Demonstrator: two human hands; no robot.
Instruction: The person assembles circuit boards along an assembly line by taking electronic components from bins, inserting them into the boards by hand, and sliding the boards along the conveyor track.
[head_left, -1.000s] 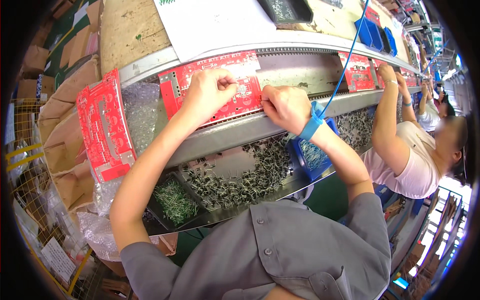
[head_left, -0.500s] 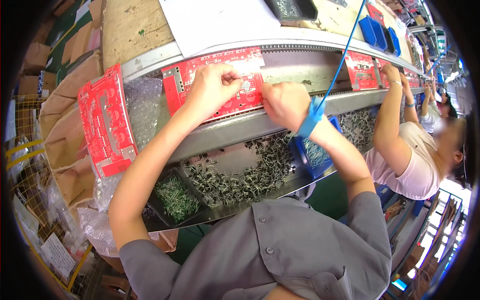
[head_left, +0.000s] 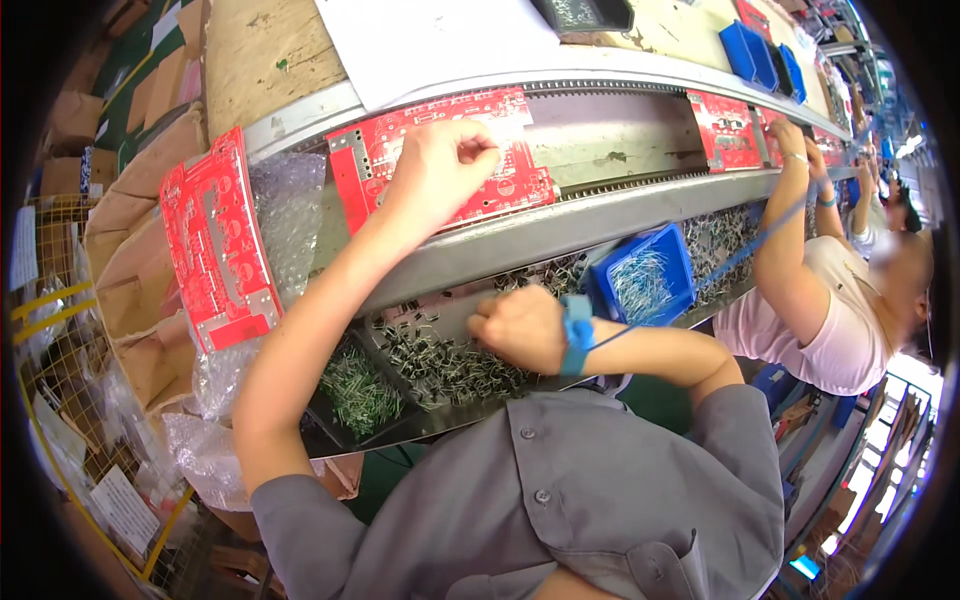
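Observation:
My left hand [head_left: 445, 170] is above a red circuit board [head_left: 520, 172] on the rail track, its thumb and fingers pinched together. Whatever they hold, if anything, is too small to make out. My right hand [head_left: 522, 325] is down at a tray of loose black components with wire leads [head_left: 440, 365], fingers curled and partly hidden. A blue wrist strap [head_left: 577, 335] with a blue cord circles my right wrist. Just right of this hand stands a blue bin [head_left: 665, 275] of thin, light-coloured leaded parts. Left of the black components sits a dark tray of green leaded parts [head_left: 360, 395].
Another red board [head_left: 220, 250] leans at the left on bubble wrap [head_left: 288, 215]. A white sheet [head_left: 440, 45] lies beyond the track. More boards [head_left: 725, 135] lie farther along it, where a co-worker's hands [head_left: 790, 140] are. The cord stretches from my wrist toward the right.
My right hand has moved from the board's right edge down to the black components. My left hand has shifted slightly right and stays pinched over the board.

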